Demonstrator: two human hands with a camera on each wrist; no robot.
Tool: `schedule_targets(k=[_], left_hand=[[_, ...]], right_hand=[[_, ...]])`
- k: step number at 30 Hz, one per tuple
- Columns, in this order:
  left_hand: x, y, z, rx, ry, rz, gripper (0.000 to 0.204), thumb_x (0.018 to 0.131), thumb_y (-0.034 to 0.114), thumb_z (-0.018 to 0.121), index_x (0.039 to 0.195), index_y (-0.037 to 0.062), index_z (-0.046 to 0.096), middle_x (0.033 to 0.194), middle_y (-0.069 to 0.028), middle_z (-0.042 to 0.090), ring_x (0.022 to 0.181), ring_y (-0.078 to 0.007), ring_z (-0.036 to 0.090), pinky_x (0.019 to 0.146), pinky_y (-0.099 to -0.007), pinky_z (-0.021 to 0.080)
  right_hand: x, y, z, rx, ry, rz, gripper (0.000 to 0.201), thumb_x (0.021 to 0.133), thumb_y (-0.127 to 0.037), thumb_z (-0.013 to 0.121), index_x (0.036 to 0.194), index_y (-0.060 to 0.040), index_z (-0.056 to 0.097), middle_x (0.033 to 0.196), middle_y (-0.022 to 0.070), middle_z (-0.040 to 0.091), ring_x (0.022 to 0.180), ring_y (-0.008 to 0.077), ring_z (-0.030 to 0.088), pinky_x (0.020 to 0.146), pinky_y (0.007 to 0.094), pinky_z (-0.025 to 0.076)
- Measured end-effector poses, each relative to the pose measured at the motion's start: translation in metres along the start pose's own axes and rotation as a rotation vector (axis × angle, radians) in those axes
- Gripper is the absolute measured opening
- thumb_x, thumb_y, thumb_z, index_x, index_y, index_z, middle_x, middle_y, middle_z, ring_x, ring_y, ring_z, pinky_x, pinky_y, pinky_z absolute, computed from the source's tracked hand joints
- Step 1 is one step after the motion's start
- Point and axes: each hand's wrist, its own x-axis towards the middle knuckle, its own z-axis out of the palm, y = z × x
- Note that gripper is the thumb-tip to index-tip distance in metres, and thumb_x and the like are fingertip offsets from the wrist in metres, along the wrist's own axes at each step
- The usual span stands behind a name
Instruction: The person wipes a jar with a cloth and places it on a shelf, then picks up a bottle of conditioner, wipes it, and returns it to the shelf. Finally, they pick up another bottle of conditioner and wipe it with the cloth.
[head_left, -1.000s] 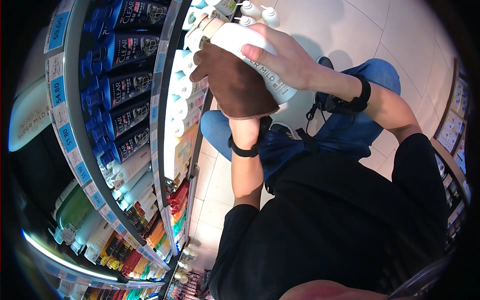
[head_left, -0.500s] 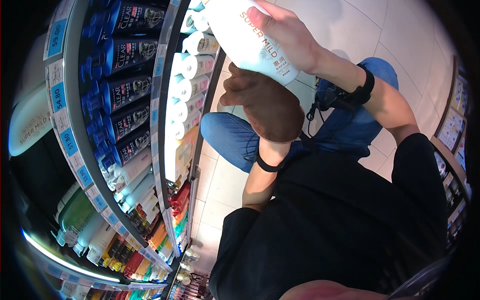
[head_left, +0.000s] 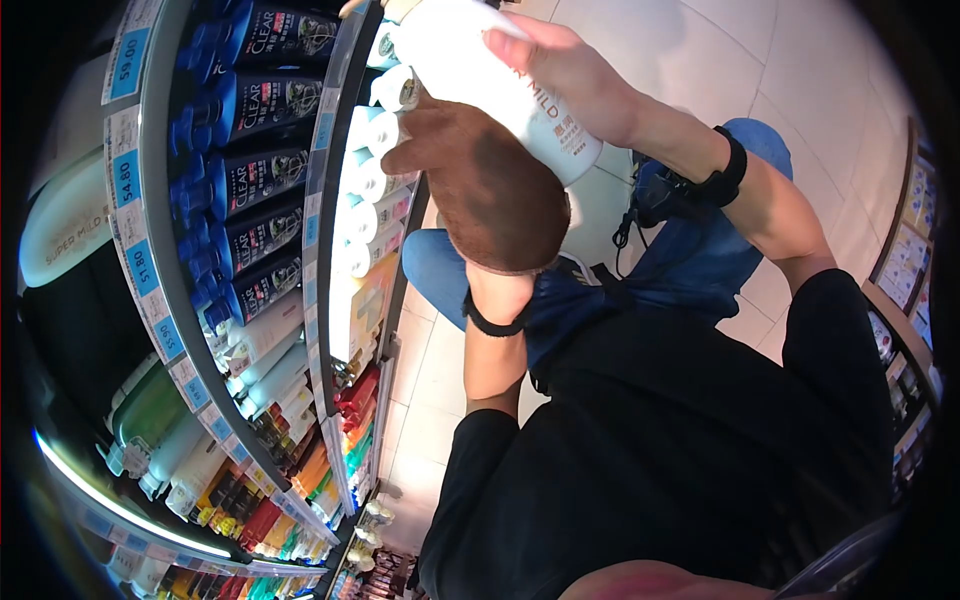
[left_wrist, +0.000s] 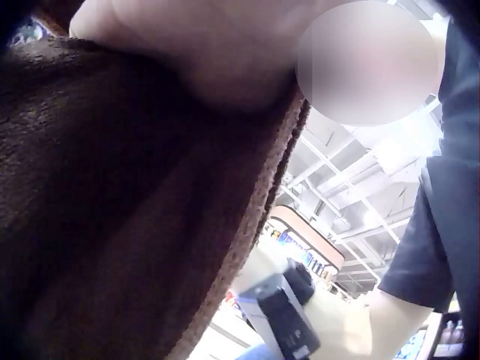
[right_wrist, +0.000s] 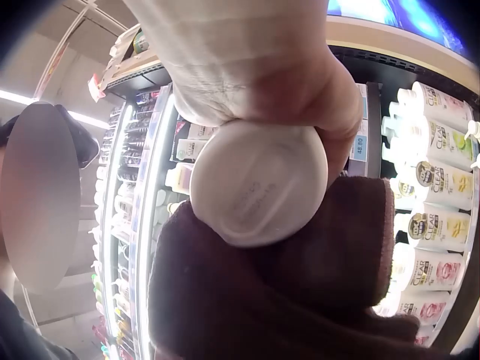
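Observation:
My right hand [head_left: 570, 75] grips a white pump bottle [head_left: 470, 60] marked with orange "MILD" lettering; its thumb lies across the front. Tilted, the bottle points its top toward the shelf at upper left. In the right wrist view the bottle's round white base [right_wrist: 259, 184] faces the camera. A brown cloth mitt [head_left: 500, 195] covers my left hand [left_wrist: 202, 52] down to the wrist, hiding its fingers. The mitt lies along the bottle's lower side, its thumb part jutting left toward the shelf.
Blue CLEAR bottles [head_left: 270, 105] line the upper shelf, beside a strip of price labels [head_left: 140, 265]. White bottles [head_left: 375, 215] fill the lower shelf close by the mitt. Bent knees in jeans [head_left: 690, 250] are below the hands, over a tiled floor [head_left: 830, 90].
The mitted left hand dropped down and right from the bottle's side, then came back up and left along it. The bottle shifted upward, then slightly back left, still held in the right hand.

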Motion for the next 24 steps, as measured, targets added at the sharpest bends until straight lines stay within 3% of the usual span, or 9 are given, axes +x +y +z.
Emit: schedule_targets(k=[5, 8, 12, 24], left_hand=[[0.003, -0.016, -0.011, -0.014, -0.009, -0.046, 0.112, 0.055, 0.016, 0.086, 0.146, -0.0172, 0.029, 0.134, -0.0391, 0.044, 0.123, -0.0504, 0.046, 0.111, -0.053, 0.04], [0.014, -0.032, -0.004, -0.026, -0.014, -0.08, 0.113, 0.055, 0.016, 0.086, 0.146, -0.0173, 0.029, 0.134, -0.039, 0.044, 0.123, -0.0506, 0.046, 0.112, -0.0533, 0.04], [0.021, -0.049, -0.006, -0.042, -0.019, -0.127, 0.114, 0.055, 0.016, 0.086, 0.147, -0.0174, 0.028, 0.133, -0.0389, 0.044, 0.123, -0.0509, 0.046, 0.112, -0.0537, 0.039], [0.015, -0.032, -0.002, -0.123, -0.054, -0.247, 0.118, 0.053, 0.015, 0.087, 0.149, -0.0175, 0.026, 0.132, -0.0388, 0.044, 0.124, -0.0519, 0.047, 0.114, -0.0547, 0.038]], right_hand=[[-0.006, -0.002, 0.005, -0.206, -0.132, 0.008, 0.079, 0.097, -0.066, 0.069, 0.136, 0.0017, 0.063, 0.113, 0.0121, 0.071, 0.105, 0.0201, 0.068, 0.093, 0.0344, 0.054], [-0.012, -0.001, 0.006, -0.214, -0.243, 0.017, 0.072, 0.104, -0.059, 0.063, 0.142, 0.0011, 0.056, 0.12, 0.0091, 0.065, 0.112, 0.0171, 0.062, 0.1, 0.0333, 0.049], [-0.016, 0.001, 0.009, -0.231, -0.32, 0.086, 0.081, 0.101, -0.067, 0.064, 0.142, 0.0023, 0.055, 0.121, 0.0116, 0.065, 0.113, 0.0189, 0.063, 0.098, 0.0341, 0.051], [-0.015, -0.002, 0.005, -0.291, -0.271, 0.038, 0.08, 0.103, -0.063, 0.061, 0.146, 0.0034, 0.054, 0.123, 0.0129, 0.066, 0.115, 0.0195, 0.062, 0.1, 0.0344, 0.05]])
